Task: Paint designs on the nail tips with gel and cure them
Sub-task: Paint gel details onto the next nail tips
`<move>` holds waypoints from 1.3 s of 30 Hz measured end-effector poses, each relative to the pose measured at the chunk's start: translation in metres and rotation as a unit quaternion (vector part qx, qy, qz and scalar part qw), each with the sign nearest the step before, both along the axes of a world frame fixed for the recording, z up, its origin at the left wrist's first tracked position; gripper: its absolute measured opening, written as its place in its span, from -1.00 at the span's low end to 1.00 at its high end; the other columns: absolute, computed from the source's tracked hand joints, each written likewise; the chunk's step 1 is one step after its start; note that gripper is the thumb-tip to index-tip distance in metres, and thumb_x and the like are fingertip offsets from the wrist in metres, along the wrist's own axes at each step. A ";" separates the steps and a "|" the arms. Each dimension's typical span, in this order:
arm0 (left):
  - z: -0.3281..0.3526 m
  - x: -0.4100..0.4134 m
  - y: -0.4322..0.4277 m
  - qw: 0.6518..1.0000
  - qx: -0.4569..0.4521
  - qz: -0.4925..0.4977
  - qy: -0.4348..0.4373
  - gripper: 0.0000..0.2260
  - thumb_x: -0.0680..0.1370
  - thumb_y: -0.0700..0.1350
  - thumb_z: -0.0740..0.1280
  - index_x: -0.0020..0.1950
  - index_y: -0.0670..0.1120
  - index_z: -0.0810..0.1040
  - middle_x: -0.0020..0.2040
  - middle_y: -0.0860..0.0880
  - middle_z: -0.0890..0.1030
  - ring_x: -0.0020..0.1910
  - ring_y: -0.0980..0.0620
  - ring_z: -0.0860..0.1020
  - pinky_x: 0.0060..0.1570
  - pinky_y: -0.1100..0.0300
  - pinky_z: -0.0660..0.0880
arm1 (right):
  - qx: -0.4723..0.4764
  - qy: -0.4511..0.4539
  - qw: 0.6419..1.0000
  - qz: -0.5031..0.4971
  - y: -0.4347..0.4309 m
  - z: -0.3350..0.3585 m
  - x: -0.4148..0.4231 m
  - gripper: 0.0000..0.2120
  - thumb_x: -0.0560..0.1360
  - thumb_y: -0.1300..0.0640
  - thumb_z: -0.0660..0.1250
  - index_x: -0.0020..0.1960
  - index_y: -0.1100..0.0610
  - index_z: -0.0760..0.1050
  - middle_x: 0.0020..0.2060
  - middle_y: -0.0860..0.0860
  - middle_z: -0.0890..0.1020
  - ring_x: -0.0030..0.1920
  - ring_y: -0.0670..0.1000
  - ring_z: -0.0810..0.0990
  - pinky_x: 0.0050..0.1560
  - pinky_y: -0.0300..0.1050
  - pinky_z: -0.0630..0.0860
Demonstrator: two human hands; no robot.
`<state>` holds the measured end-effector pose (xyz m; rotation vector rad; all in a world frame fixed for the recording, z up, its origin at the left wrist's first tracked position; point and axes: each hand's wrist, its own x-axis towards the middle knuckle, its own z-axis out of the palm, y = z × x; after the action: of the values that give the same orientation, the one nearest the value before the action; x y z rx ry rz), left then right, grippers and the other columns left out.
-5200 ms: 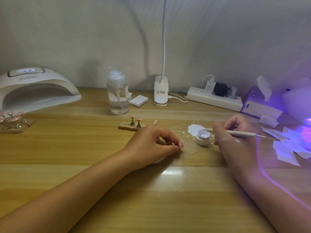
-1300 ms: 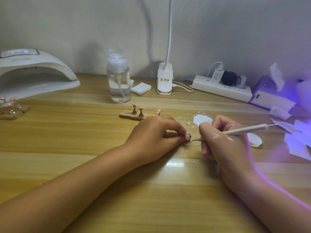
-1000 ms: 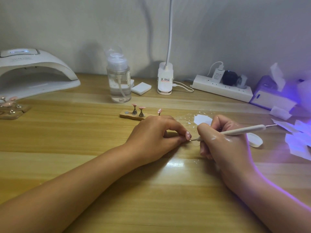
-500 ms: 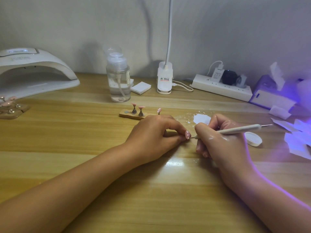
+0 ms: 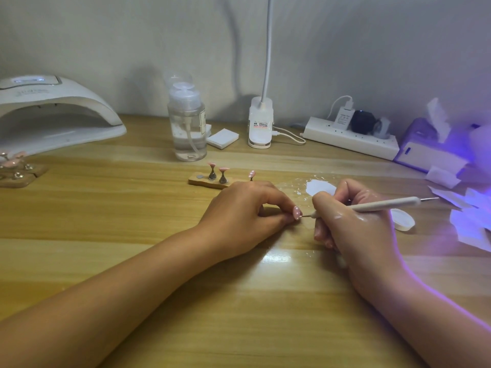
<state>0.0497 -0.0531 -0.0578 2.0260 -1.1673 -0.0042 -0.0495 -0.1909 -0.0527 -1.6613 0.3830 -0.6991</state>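
Observation:
My left hand (image 5: 244,208) rests on the wooden table and pinches a small stand that carries a pink nail tip (image 5: 296,213) with white dots. My right hand (image 5: 353,224) grips a white dotting pen (image 5: 385,205) like a pencil; its fine metal point touches the nail tip's right edge. A wooden holder (image 5: 210,181) behind my left hand carries pink nail tips on metal stands. The white gel jar lid (image 5: 402,219) lies just right of my right hand; the jar itself is hidden.
A white curing lamp (image 5: 53,112) stands at the back left, with another holder of pink tips (image 5: 16,168) before it. A clear pump bottle (image 5: 187,126), a white desk lamp base (image 5: 260,123), a power strip (image 5: 350,136), a tissue box (image 5: 427,150) and paper wipes (image 5: 467,219) under violet light line the back and right.
Five seconds ago the pen lay sideways by the gel jar, away from the tip. Since then my right hand has brought its point to the nail tip, and it has stayed there.

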 end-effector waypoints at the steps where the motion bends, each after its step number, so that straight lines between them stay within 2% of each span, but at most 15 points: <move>1: 0.000 0.000 0.000 1.000 0.000 0.001 0.002 -0.93 0.50 0.01 0.45 -0.04 0.14 0.71 -0.06 0.14 0.66 -0.27 0.26 0.48 -0.01 0.07 0.50 | 0.022 -0.016 1.000 -0.006 0.000 0.001 -0.001 -0.78 0.27 0.16 0.30 -0.49 0.03 0.31 -0.64 0.08 0.46 -0.59 -0.02 0.30 -0.56 -0.28 0.24; 5: 0.001 -0.002 0.000 1.000 -0.002 0.009 0.002 -0.94 0.49 0.03 0.46 -0.06 0.18 0.70 -0.13 0.17 0.61 -0.40 0.23 0.45 -0.03 0.02 0.51 | 0.060 -0.102 0.993 -0.021 0.002 0.007 -0.006 -0.69 0.41 0.17 0.38 -0.42 0.01 0.34 -0.64 -0.03 0.41 -0.62 -0.12 0.30 -0.59 -0.35 0.22; 8: 0.000 -0.003 0.001 0.999 -0.031 0.008 0.020 -0.94 0.49 -0.02 0.47 -0.05 0.11 0.71 -0.24 0.24 0.55 -0.42 0.14 0.50 0.25 0.00 0.43 | 0.009 -0.134 0.990 -0.031 0.003 0.009 -0.009 -0.70 0.55 0.00 0.41 -0.25 0.02 0.37 -0.61 -0.07 0.39 -0.60 -0.16 0.29 -0.55 -0.36 0.23; 10: 0.001 -0.004 0.002 0.998 -0.049 0.003 0.028 -0.94 0.51 -0.05 0.46 -0.04 0.06 0.71 -0.22 0.23 0.58 -0.43 0.08 0.52 0.37 0.06 0.34 | -0.027 -0.137 0.989 -0.039 0.002 0.008 -0.010 -0.78 0.54 -0.02 0.42 -0.16 0.03 0.43 -0.53 -0.07 0.49 -0.54 -0.14 0.40 -0.50 -0.35 0.33; 12: 0.003 -0.005 0.003 0.997 -0.066 -0.011 0.034 -0.94 0.53 -0.06 0.44 -0.04 0.04 0.70 -0.17 0.21 0.64 -0.47 0.08 0.52 0.22 0.06 0.45 | -0.076 -0.118 0.990 -0.033 0.000 0.007 -0.010 -0.94 0.58 0.03 0.38 -0.06 -0.03 0.52 -0.33 -0.05 0.65 -0.36 -0.12 0.57 -0.38 -0.28 0.48; 13: 0.003 -0.006 0.004 0.996 -0.077 -0.020 0.039 -0.94 0.54 -0.06 0.43 -0.03 0.03 0.70 -0.14 0.20 0.67 -0.48 0.09 0.52 0.04 0.04 0.50 | -0.103 -0.102 0.989 -0.022 -0.001 0.005 -0.011 -0.97 0.62 0.05 0.34 0.00 -0.05 0.55 -0.23 -0.05 0.67 -0.28 -0.10 0.60 -0.31 -0.23 0.52; 14: 0.004 -0.006 0.004 0.995 -0.090 -0.026 0.042 -0.93 0.55 -0.07 0.42 -0.02 0.03 0.70 -0.11 0.19 0.69 -0.49 0.11 0.52 -0.10 0.13 0.48 | -0.138 -0.088 0.987 -0.006 -0.002 0.004 -0.011 -0.92 0.63 0.08 0.29 0.02 -0.05 0.55 -0.17 -0.07 0.67 -0.22 -0.08 0.61 -0.25 -0.20 0.54; 17: 0.006 -0.007 0.006 0.992 -0.122 -0.017 0.036 -0.93 0.53 -0.09 0.44 -0.02 0.02 0.70 -0.18 0.27 0.67 -0.52 0.20 0.49 -0.26 0.40 0.33 | -0.227 -0.052 0.972 0.020 0.003 0.004 -0.011 -0.88 0.51 0.15 0.28 -0.05 -0.02 0.56 -0.19 -0.14 0.64 -0.16 -0.08 0.61 -0.19 -0.32 0.47; 21: 0.009 -0.008 0.007 0.983 -0.157 -0.024 0.087 -0.87 0.48 -0.10 0.49 -0.07 0.05 0.58 -0.18 0.12 0.71 -0.53 0.26 0.47 -0.46 0.47 0.32 | -0.226 -0.038 0.973 0.025 0.006 0.005 -0.011 -0.92 0.45 0.13 0.41 -0.11 -0.04 0.58 -0.25 -0.06 0.60 -0.23 -0.04 0.59 -0.24 -0.26 0.47; 25: 0.013 -0.006 0.010 0.982 -0.162 -0.028 0.095 -0.92 0.48 -0.09 0.49 -0.10 0.07 0.62 -0.18 0.09 0.71 -0.52 0.21 0.52 -0.47 0.40 0.39 | -0.180 -0.033 0.982 0.055 0.006 0.005 -0.011 -0.82 0.48 0.22 0.47 -0.15 -0.06 0.60 -0.29 -0.01 0.61 -0.33 -0.03 0.58 -0.29 -0.16 0.52; 30: 0.020 -0.006 0.014 0.978 -0.150 -0.042 0.140 -0.91 0.52 -0.17 0.44 -0.05 0.01 0.65 -0.13 0.10 0.73 -0.48 0.05 0.61 -0.43 0.26 0.51 | -0.157 -0.056 0.985 0.050 0.007 0.007 -0.011 -0.91 0.42 0.06 0.49 -0.15 -0.10 0.60 -0.28 -0.09 0.65 -0.35 -0.02 0.63 -0.32 -0.20 0.57; 33: 0.022 -0.007 0.013 0.975 -0.144 -0.033 0.167 -0.92 0.52 -0.15 0.45 -0.04 -0.02 0.58 -0.15 0.07 0.73 -0.47 0.06 0.61 -0.41 0.26 0.50 | -0.176 -0.062 0.982 0.042 0.007 0.007 -0.011 -0.88 0.44 0.13 0.50 -0.18 -0.07 0.62 -0.30 -0.07 0.65 -0.33 -0.04 0.62 -0.30 -0.26 0.54; 36: 0.027 -0.008 0.014 0.975 -0.121 -0.023 0.186 -0.81 0.50 -0.09 0.47 -0.02 -0.01 0.47 -0.19 0.05 0.72 -0.45 0.06 0.62 -0.35 0.28 0.49 | -0.207 -0.069 0.975 0.048 0.009 0.006 -0.010 -0.88 0.46 0.17 0.49 -0.18 -0.03 0.63 -0.34 -0.07 0.61 -0.36 -0.07 0.56 -0.31 -0.35 0.46; 37: 0.031 -0.006 0.015 0.977 -0.108 -0.029 0.181 -0.79 0.50 -0.08 0.47 -0.01 0.01 0.45 -0.17 0.07 0.73 -0.42 0.06 0.63 -0.33 0.28 0.49 | -0.212 -0.068 0.974 0.043 0.008 0.005 -0.010 -0.85 0.46 0.19 0.49 -0.19 -0.04 0.62 -0.35 -0.08 0.61 -0.38 -0.08 0.55 -0.32 -0.37 0.44; 39: 0.039 0.006 0.022 0.992 -0.082 0.000 0.092 -0.77 0.49 -0.09 0.47 -0.02 0.07 0.42 -0.12 0.13 0.71 -0.36 0.12 0.63 -0.31 0.31 0.47 | -0.183 -0.068 0.980 0.040 0.007 0.004 -0.011 -0.87 0.46 0.17 0.48 -0.18 -0.04 0.60 -0.33 -0.09 0.64 -0.40 -0.10 0.55 -0.34 -0.36 0.44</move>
<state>0.0554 -0.0316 -0.0191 1.8391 -1.0180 -0.0901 -0.0600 -0.1835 -0.0484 -1.9482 0.0915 -0.8551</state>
